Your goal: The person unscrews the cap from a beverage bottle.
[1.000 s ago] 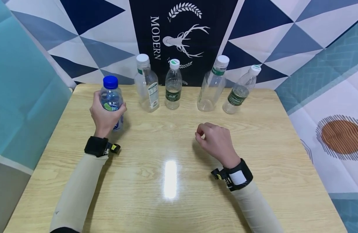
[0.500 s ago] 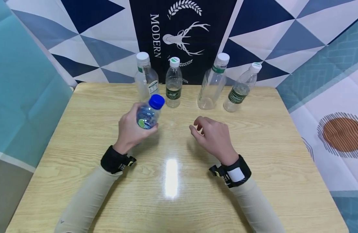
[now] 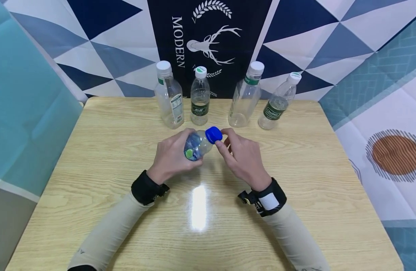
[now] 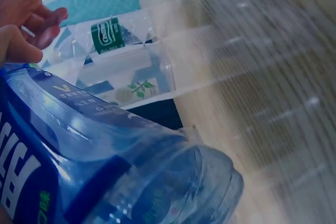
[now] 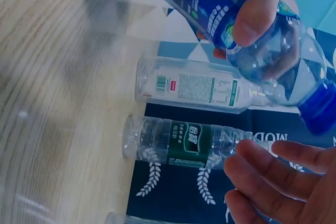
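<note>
Bottle of clear blue-labelled plastic, gripped in my left hand, has swung centrally over the wooden surface, bringing its round blue cap, I judge, within reach of my loose-fingered right hand.

Four white-capped bottles, one blue-capped bottle, two wristbands.

The held bottle was above the table, its cap rightward. The left hand was round it from the left, the right hand just to its right. On the table, the first bottle stood behind it leftward, the second bottle straight behind, the third bottle and fourth bottle behind rightward. The backdrop was farthest behind it.
</note>
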The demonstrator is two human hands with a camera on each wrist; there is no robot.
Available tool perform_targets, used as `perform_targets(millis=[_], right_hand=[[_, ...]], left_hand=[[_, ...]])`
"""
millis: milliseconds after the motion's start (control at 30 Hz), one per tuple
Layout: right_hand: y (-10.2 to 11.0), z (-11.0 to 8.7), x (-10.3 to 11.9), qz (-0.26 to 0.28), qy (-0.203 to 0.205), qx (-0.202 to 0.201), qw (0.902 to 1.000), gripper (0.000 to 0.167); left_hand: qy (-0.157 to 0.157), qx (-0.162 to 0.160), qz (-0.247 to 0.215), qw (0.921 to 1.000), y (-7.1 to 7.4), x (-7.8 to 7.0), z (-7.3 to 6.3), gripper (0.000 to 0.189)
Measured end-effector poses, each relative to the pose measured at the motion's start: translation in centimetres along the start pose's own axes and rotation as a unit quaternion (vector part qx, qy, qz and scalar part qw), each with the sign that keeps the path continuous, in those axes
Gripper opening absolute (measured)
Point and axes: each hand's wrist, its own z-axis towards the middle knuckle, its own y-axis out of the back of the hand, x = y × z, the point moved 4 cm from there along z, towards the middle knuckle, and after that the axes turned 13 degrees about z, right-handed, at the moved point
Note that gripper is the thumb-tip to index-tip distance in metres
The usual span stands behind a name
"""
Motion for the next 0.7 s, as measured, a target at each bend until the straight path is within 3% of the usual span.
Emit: perform_targets(millis=[133, 467, 700], right_hand=[[-0.2, -0.1, 0.0, 0.000, -0.003, 0.000, 1.0000, 0.072], [0.3, 0.2, 0.2, -0.033, -0.028, -0.020, 0.9989, 0.062], [0.4, 0.2, 0.5, -0.055, -0.049, -0.021, 0.9971, 0.056]], left_hand=[[-0.032, -0.022, 0.030, 0.9988, -0.1, -0.7, 0.0, 0.081], [-0.059, -0.009, 0.080, 0.9950, 0.3, -1.7, 0.2, 0.076], [-0.075, -0.017, 0.117, 0.9902, 0.3, -2.0, 0.0, 0.076]])
